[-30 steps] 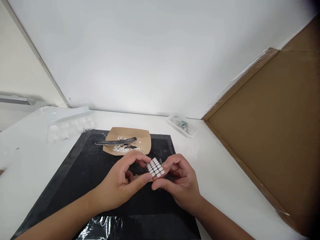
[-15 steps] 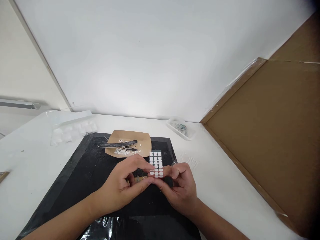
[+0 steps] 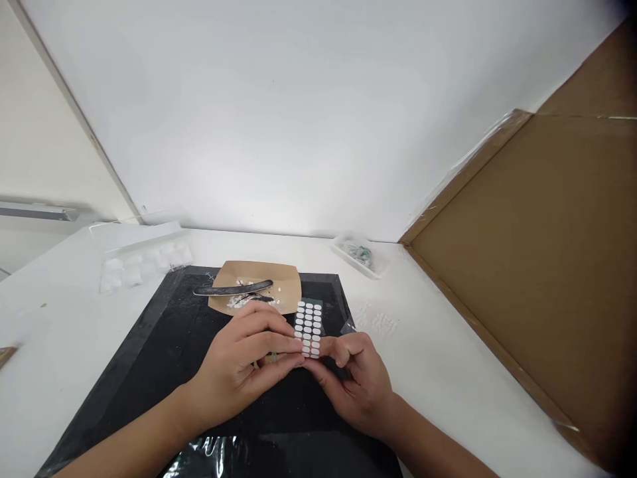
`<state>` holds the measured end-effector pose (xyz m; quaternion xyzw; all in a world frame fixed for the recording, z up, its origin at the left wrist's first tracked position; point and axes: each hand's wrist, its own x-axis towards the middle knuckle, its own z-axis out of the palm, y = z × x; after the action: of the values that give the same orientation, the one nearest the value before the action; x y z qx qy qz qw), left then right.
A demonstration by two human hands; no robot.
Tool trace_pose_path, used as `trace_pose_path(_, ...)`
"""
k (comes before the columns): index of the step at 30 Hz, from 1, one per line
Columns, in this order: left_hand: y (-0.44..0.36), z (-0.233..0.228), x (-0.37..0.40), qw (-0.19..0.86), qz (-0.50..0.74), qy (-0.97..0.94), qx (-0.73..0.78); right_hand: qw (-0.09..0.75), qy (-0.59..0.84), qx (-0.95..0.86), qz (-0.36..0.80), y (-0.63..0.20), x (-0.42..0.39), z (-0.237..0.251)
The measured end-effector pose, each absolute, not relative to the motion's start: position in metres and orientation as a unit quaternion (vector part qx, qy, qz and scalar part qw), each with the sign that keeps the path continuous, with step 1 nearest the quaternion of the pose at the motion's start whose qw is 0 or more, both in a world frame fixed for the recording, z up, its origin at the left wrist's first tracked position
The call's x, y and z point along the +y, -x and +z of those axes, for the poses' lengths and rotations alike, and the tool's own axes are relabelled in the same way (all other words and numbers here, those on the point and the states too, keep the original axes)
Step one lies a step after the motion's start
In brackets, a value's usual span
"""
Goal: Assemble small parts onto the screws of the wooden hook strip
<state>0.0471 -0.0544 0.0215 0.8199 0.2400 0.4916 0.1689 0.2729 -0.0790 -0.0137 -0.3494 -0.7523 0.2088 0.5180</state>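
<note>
Between my hands stands a small sheet of white oval stickers (image 3: 308,324), its rows facing me. My left hand (image 3: 251,355) pinches the sheet's lower left edge between thumb and fingers. From the right, my right hand (image 3: 355,378) grips the lower part, index finger behind the sheet and thumb below. Something small and clear shows partly under my left fingers; I cannot make out what it is. Just beyond the hands, a dark curved nail file (image 3: 233,289) lies across a brown paper tray (image 3: 287,282) that holds many small white pieces.
A black mat (image 3: 144,358) covers the middle of the white table (image 3: 448,398). Clear packaging with white compartments (image 3: 144,264) is at the back left. A small white tray (image 3: 355,255) stands at the back right, near loose clear bits (image 3: 383,323). A cardboard panel (image 3: 522,265) borders the right.
My left fingers have closed down onto the lower left edge of the sticker sheet. The sheet has tilted slightly and shifted a little left. My right hand has barely moved.
</note>
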Motion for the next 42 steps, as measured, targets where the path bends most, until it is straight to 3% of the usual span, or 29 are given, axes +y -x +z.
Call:
trace_pose_path(6, -0.041, 0.009, -0.059, 0.118, 0.452, -0.829, 0.309, 0.492, 0.372, -0.737, 0.277, -0.276, -0.081, -0.019)
trace_pose_path(13, -0.041, 0.012, -0.056, 0.061, 0.456, -0.846, 0.268, 0.477, 0.355, -0.715, 0.367, -0.273, -0.080, -0.018)
trace_pose_path(42, -0.045, 0.017, -0.050, 0.177, 0.426, -0.845, 0.272, 0.427, 0.352, -0.746, 0.371, -0.282, -0.071, -0.014)
